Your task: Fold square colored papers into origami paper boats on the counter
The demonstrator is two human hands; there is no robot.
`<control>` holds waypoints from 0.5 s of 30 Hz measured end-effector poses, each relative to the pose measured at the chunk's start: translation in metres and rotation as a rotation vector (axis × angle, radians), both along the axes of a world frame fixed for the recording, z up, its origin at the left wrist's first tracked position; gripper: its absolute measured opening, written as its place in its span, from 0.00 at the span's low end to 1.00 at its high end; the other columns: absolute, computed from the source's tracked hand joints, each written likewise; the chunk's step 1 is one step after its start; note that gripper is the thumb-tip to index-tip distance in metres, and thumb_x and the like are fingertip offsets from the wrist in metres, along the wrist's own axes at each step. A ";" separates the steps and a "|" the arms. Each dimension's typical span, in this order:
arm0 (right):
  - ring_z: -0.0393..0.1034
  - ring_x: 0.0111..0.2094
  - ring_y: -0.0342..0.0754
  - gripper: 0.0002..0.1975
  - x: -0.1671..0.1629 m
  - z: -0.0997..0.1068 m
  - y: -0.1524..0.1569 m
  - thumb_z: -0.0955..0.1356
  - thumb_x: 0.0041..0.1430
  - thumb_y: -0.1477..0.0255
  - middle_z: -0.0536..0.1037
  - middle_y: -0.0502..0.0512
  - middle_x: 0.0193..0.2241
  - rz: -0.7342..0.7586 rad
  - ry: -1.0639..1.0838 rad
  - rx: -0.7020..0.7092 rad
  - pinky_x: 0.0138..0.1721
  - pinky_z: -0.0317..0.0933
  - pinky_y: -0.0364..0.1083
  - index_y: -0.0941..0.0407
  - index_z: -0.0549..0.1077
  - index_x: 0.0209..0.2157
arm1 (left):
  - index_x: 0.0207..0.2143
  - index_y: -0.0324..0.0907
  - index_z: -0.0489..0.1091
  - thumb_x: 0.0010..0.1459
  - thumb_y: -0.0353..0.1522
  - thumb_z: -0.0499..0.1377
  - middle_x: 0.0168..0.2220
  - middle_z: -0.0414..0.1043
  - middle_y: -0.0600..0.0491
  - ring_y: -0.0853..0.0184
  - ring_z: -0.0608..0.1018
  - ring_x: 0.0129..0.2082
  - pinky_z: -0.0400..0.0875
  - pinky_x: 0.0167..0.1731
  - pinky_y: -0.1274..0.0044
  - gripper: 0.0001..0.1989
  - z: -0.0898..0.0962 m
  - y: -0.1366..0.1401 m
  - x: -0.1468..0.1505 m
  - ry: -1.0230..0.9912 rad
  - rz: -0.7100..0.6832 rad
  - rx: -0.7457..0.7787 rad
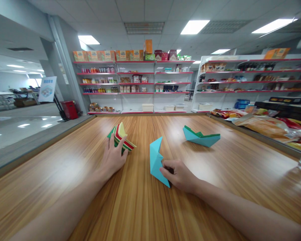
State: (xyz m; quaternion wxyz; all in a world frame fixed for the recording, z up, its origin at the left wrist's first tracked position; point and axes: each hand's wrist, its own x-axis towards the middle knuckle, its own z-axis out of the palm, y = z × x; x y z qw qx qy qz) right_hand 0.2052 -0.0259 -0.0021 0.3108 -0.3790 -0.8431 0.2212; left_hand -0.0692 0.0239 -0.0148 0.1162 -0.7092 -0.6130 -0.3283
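The left hand [116,158] spreads its fingers against a stack of green, red and yellow folded paper [120,131], grip unclear; the right hand [183,175] pinches a light-blue folded-paper boat [155,160], left of a blue-and-green folded-paper boat [202,139] on the wood-grain tabletop [140,207].

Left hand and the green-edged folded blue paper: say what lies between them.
In the head view, the plain blue folded paper, held in the right hand, lies between them.
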 end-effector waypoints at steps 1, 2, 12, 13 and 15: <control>0.50 0.20 0.38 0.17 0.000 0.000 0.000 0.61 0.60 0.68 0.54 0.44 0.18 0.014 -0.005 0.001 0.22 0.45 0.41 0.56 0.54 0.19 | 0.61 0.49 0.57 0.56 0.34 0.56 0.66 0.38 0.45 0.42 0.46 0.64 0.50 0.58 0.53 0.29 0.000 0.001 -0.001 -0.008 0.014 -0.006; 0.50 0.20 0.38 0.17 0.000 0.001 -0.001 0.61 0.60 0.68 0.54 0.44 0.18 0.026 -0.012 0.003 0.22 0.45 0.41 0.56 0.54 0.19 | 0.61 0.49 0.56 0.56 0.35 0.57 0.66 0.37 0.44 0.40 0.46 0.64 0.50 0.57 0.52 0.29 0.001 0.001 -0.002 -0.019 0.029 -0.004; 0.60 0.24 0.42 0.15 -0.005 0.004 -0.008 0.60 0.62 0.71 0.67 0.50 0.21 0.152 -0.224 0.259 0.27 0.51 0.43 0.57 0.65 0.22 | 0.63 0.40 0.48 0.58 0.40 0.56 0.58 0.58 0.39 0.54 0.68 0.55 0.63 0.53 0.61 0.34 0.025 -0.043 0.061 -0.504 -0.485 -0.216; 0.61 0.25 0.43 0.14 -0.006 0.006 -0.010 0.60 0.62 0.70 0.69 0.51 0.22 0.186 -0.239 0.281 0.28 0.52 0.44 0.57 0.66 0.23 | 0.62 0.39 0.50 0.57 0.41 0.57 0.59 0.58 0.40 0.53 0.65 0.57 0.60 0.55 0.61 0.35 0.024 -0.047 0.067 -0.526 -0.520 -0.282; 0.64 0.28 0.44 0.15 -0.008 0.010 -0.014 0.59 0.64 0.69 0.71 0.53 0.25 0.264 -0.250 0.300 0.30 0.55 0.44 0.56 0.68 0.25 | 0.60 0.38 0.54 0.55 0.39 0.58 0.57 0.62 0.42 0.54 0.66 0.56 0.61 0.55 0.63 0.33 0.022 -0.051 0.073 -0.623 -0.589 -0.385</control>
